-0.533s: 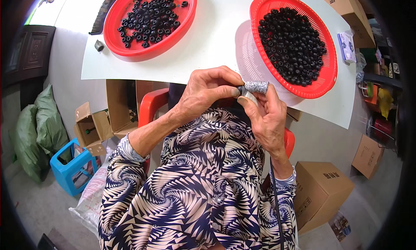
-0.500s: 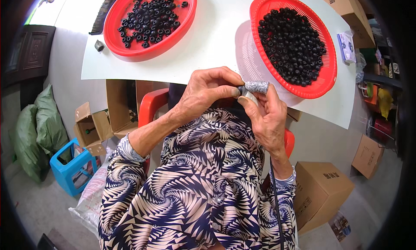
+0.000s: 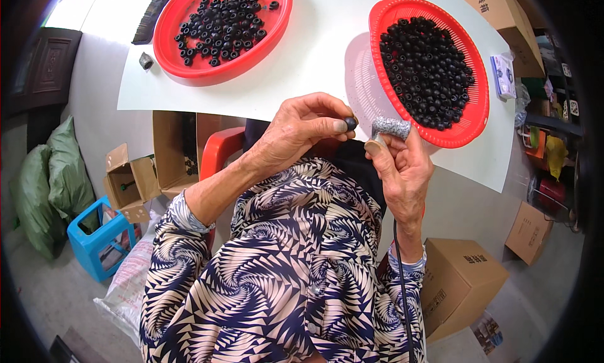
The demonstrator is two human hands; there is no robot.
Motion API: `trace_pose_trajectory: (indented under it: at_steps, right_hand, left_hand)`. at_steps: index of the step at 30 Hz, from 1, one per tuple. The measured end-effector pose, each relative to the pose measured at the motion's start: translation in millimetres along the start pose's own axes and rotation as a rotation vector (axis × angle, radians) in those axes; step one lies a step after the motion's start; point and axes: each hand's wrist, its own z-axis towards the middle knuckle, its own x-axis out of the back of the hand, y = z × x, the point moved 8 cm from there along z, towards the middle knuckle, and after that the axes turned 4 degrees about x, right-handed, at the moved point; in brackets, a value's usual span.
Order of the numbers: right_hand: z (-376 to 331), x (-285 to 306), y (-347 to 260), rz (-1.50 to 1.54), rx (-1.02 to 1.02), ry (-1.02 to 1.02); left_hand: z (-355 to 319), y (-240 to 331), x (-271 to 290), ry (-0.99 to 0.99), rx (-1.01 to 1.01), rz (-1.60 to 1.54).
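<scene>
Between the thumb and fingertips of my left hand [image 3: 308, 125] is a small round black part [image 3: 351, 123], held just past the table's near edge. My right hand [image 3: 402, 168] has a grey speckled wrapping [image 3: 391, 128] around its index finger. That thumb is pressed toward the fingers, and whatever they grip, if anything, is hidden. A narrow gap separates the two hands. On the white table ahead, a red tray [image 3: 217, 72] at left holds many black ring-like parts [image 3: 226, 29]. At right a red slotted basket [image 3: 481, 105] is filled with similar black parts [image 3: 428, 73].
A dark brush [image 3: 153, 14] and a small grey lump [image 3: 146, 61] lie left of the tray. A small purple-and-white box [image 3: 503, 77] is right of the basket. Cardboard boxes [image 3: 465, 281], a blue stool [image 3: 94, 243] and green sacks [image 3: 69, 180] stand around me.
My hands have moved apart, the right one shifting to the right. The black part has come away from the wrapped finger and stays in my left fingertips.
</scene>
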Motion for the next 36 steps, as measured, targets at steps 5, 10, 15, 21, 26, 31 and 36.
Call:
trace_pose_trajectory:
  at_steps: [5, 10, 15, 21, 26, 31, 36]
  right_hand:
    - [1.1, -10.6, -7.5, -0.009, 0.137, -0.004]
    - [0.4, -15.4, -10.7, -0.104, 0.156, -0.044]
    - [0.1, -16.6, -10.3, -0.161, 0.199, -0.055]
    - [0.0, -16.3, -9.5, -0.188, 0.218, -0.06]
    - [0.4, -15.6, -9.6, -0.189, 0.205, -0.05]
    - [-0.3, -16.0, -9.1, -0.187, 0.223, -0.053]
    - [0.3, -16.3, -8.4, -0.194, 0.236, -0.046]
  left_hand:
    - [0.5, -1.5, -2.1, -0.011, 0.029, 0.007]
    - [-0.4, -2.9, -1.9, -0.017, 0.038, 0.005]
    - [-0.4, -4.6, -1.3, -0.016, 0.054, 0.02]
    - [-0.1, -4.3, 1.0, -0.001, 0.045, 0.049]
    - [1.0, -4.3, 1.1, -0.002, 0.041, 0.061]
    - [0.3, -4.5, 1.5, -0.005, 0.029, 0.075]
    - [-0.1, -4.4, 2.2, 0.0, 0.028, 0.082]
